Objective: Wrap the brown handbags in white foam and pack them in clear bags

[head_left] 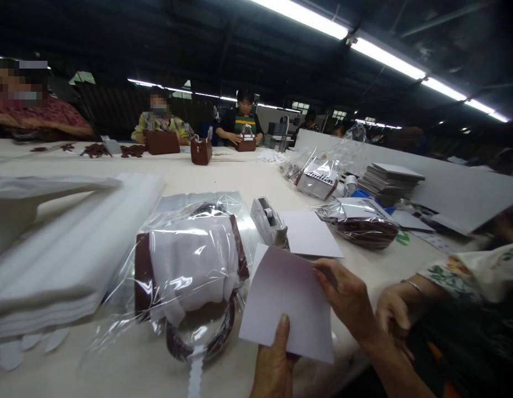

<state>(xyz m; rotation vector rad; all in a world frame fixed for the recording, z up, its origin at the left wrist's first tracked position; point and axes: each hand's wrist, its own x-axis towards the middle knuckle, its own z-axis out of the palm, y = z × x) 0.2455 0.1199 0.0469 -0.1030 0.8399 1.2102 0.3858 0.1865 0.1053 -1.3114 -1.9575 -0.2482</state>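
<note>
A sheet of white card (287, 307), slightly bowed, is held up over the near part of the table. My left hand (275, 362) grips its bottom edge, thumb on the front face. The fingers of my right hand (347, 296) pinch its upper right corner. Just left of the card lies a brown handbag (142, 276) in a clear plastic bag (186, 243), its body wrapped in white sheeting and its handle toward me. Behind the card stand a grey tape dispenser (267, 221) and more white card (308, 235) lying flat.
At right, a co-worker's hand (393, 315) with a bracelet is close to my right arm. Bagged handbags (366, 229) and stacked boards (389, 182) stand beyond. White foam sheets (74, 249) cover the left side. Co-workers sit across the table (235, 177) with brown handbags (202, 150).
</note>
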